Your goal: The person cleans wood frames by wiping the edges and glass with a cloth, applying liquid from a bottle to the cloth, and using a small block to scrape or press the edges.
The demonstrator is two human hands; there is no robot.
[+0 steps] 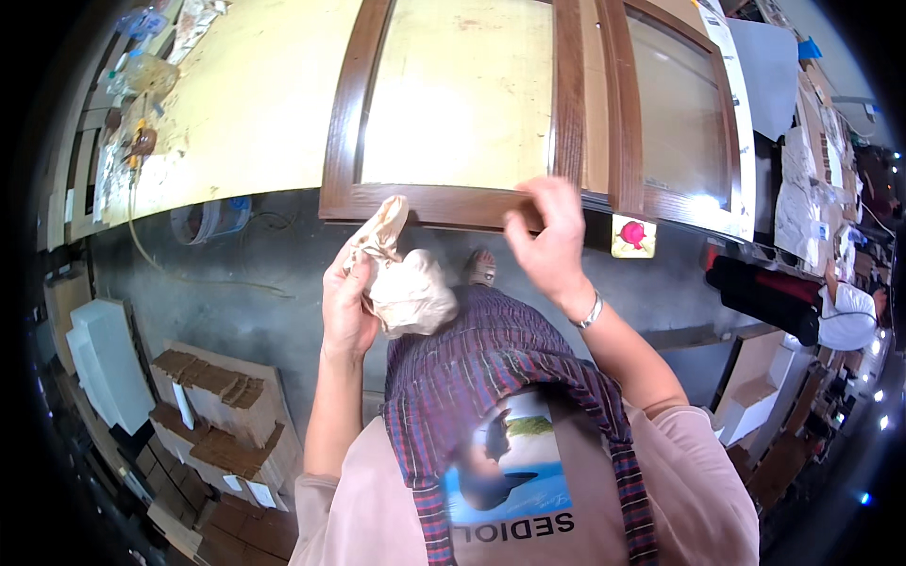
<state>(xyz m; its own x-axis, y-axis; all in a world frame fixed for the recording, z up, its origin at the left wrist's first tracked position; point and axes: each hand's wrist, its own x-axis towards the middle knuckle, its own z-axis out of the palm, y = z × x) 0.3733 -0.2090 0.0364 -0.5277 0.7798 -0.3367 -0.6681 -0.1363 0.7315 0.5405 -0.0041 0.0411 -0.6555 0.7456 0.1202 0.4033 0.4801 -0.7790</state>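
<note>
My left hand (347, 304) is closed around a bunched cream cloth (411, 294), whose upper end sticks up past my fingers. The cloth hangs just short of a brown wooden door frame (425, 205), which lies on the pale yellow table (255, 104). Over the frame's near rail is my right hand (552, 236), its thumb and fingers apart and slightly blurred. No object shows in it, and whether the fingertips touch the wood I cannot tell. A second brown frame (620, 113) lies on the right, with a glossy pane inside.
A small yellow block with a red blob (633, 235) sits at the table's near edge. Plastic bottles (151, 74) and a hose (142, 231) are on the left, above a bucket (209, 220). Wooden pieces (226, 410) stand behind me; another person (840, 311) is at far right.
</note>
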